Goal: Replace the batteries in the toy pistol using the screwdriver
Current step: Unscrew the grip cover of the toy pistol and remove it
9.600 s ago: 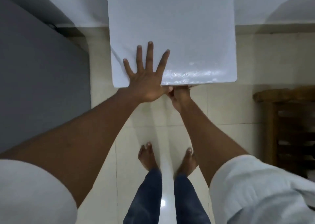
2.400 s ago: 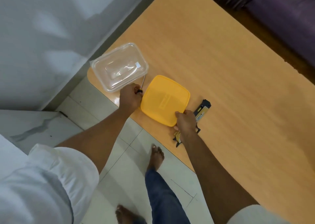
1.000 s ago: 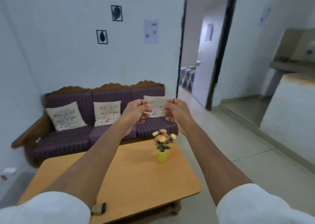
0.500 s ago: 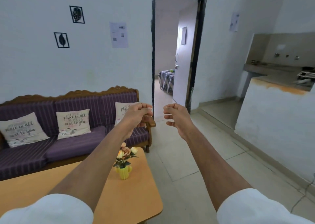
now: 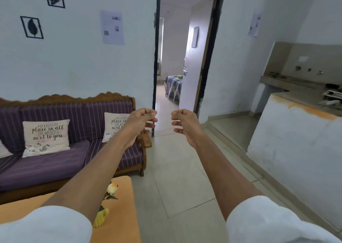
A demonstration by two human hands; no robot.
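Observation:
Both arms are stretched out in front of me at chest height. My left hand [image 5: 141, 121] has its fingers curled with thumb and forefinger pinched together, and nothing shows in it. My right hand [image 5: 182, 122] is loosely curled, also with nothing in it. The two hands are a short gap apart. The toy pistol, the screwdriver and the batteries are out of view.
An orange-topped table [image 5: 122, 222] sits at the lower left with a yellow vase of flowers [image 5: 100, 217] on it. A purple sofa [image 5: 55, 165] stands behind it. An open doorway [image 5: 183, 61] is ahead and a white counter [image 5: 299, 143] on the right.
My view has swung to the right, so the table and sofa sit further left. My hands have moved slightly apart and stayed curled. Much earlier they were at the table by the containers and toy pistol.

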